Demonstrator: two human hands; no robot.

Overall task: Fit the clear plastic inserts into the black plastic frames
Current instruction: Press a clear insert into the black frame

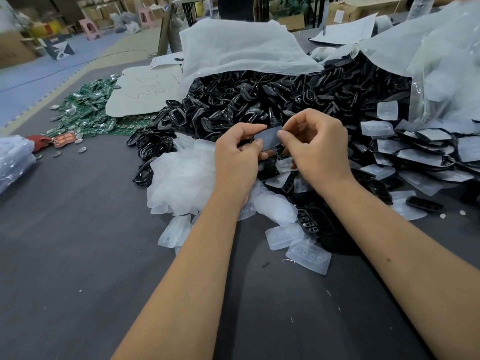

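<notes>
nearest, loose clear inserts (308,257) lie on the grey surface (78,229). above them the left hand (235,162) and right hand (315,146) both pinch one insert (268,138) by its ends, held up over the piles; whether a frame sits behind it cannot be told. it looks light, thin and bendy, probably slippery, so edge grips suit it. beyond, black frames (233,105) spill from a bag (241,50).
</notes>
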